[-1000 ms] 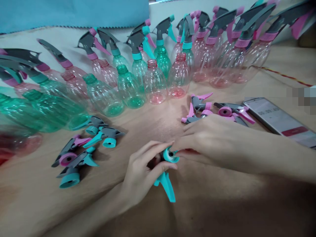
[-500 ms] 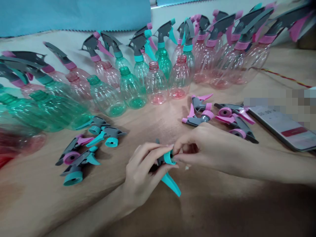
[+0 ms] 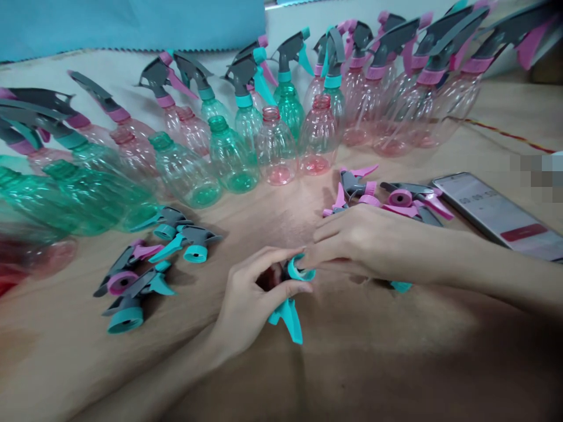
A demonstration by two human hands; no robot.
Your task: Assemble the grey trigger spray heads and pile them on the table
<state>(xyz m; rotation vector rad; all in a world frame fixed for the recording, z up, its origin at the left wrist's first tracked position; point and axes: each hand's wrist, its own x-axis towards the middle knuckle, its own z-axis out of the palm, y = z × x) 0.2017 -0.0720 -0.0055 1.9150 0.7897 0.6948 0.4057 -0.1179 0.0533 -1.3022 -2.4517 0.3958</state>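
Note:
My left hand (image 3: 250, 299) is closed around a grey and teal trigger sprayer head (image 3: 290, 322). Its teal collar (image 3: 301, 268) faces right and its teal trigger points down, while the grey body is mostly covered by my fingers. At the collar's opening are the fingertips of my right hand (image 3: 347, 237), pressed together. Whatever they pinch, if anything, is hidden. Under my right forearm, part of another teal piece (image 3: 401, 286) shows on the table.
Loose sprayer heads lie left (image 3: 127, 287) and right (image 3: 404, 199) of my hands. Rows of green (image 3: 233, 155) and pink bottles (image 3: 320, 138) stand behind, several topped with sprayers. A phone (image 3: 497, 211) lies at the right on the wooden table (image 3: 264, 375).
My right hand has turned palm-down and its fingertips have moved onto the collar's opening. The held sprayer head has tilted, its trigger now pointing more straight down. A teal piece shows under my right forearm.

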